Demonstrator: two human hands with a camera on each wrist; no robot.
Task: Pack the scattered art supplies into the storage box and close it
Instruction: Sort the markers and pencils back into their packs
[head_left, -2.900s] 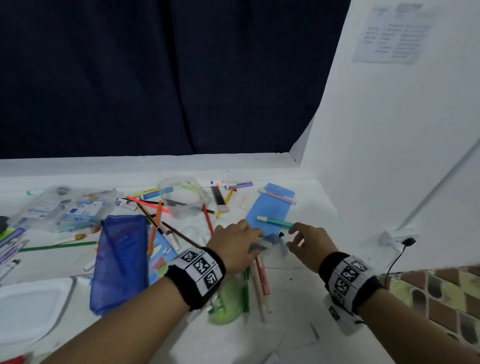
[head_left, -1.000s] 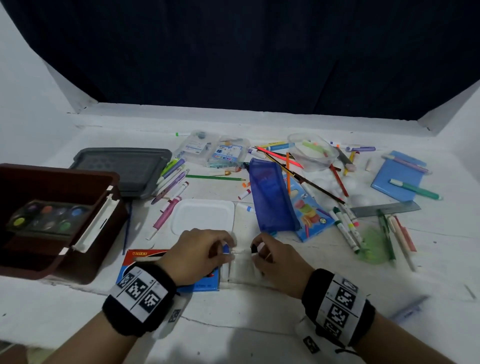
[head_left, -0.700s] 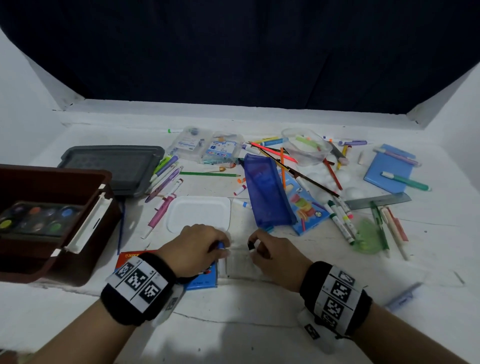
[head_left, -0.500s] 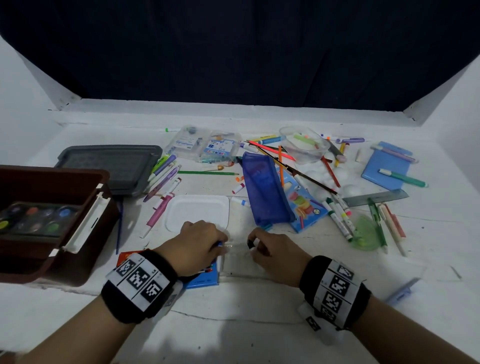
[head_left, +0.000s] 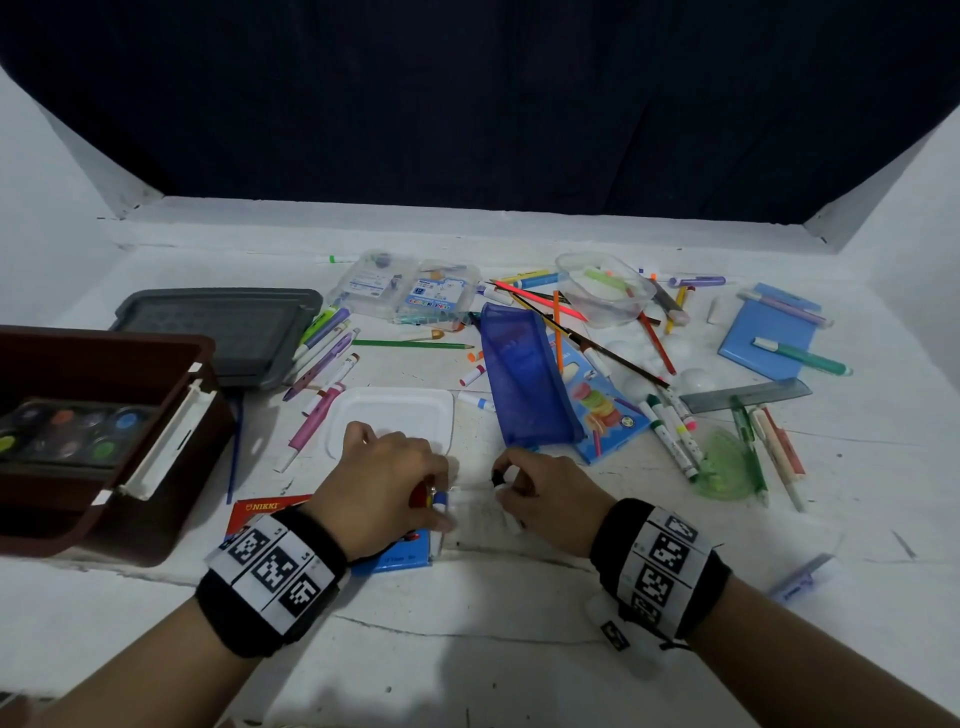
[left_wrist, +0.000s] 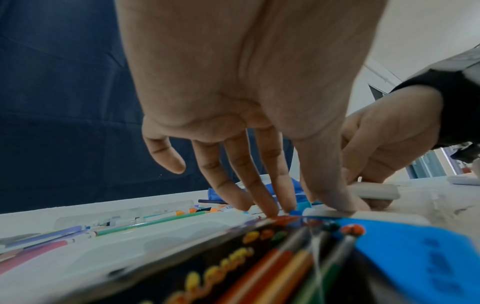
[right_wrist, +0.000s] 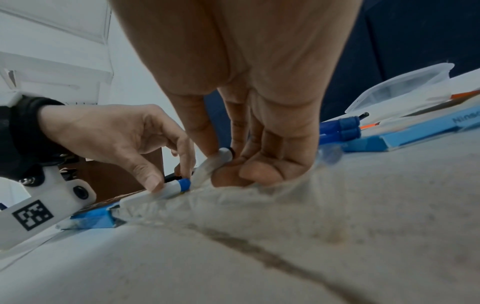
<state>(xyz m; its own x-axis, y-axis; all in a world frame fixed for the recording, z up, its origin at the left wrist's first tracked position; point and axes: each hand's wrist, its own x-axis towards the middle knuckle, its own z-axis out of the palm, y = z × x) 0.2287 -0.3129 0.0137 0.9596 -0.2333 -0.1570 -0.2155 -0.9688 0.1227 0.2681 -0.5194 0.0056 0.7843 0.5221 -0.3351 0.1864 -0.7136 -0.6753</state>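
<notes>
The head view looks down from above at the table (head_left: 519, 649); both wrist views sit low, close behind the fingers, sharing the table's near centre.

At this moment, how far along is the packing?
Early. Only a paint palette sits in the open storage box. Left hand pinches a blue-capped marker; right hand pinches a white marker. Pens, blue pouch and grey lid remain out.

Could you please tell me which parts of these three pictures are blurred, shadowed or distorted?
Head view: sharp, with bowed edges and a shadow on the table below the wrists. Left wrist view: the pencil box up close is smeared. Right wrist view: the near table is soft and the right hand looms large.
</notes>
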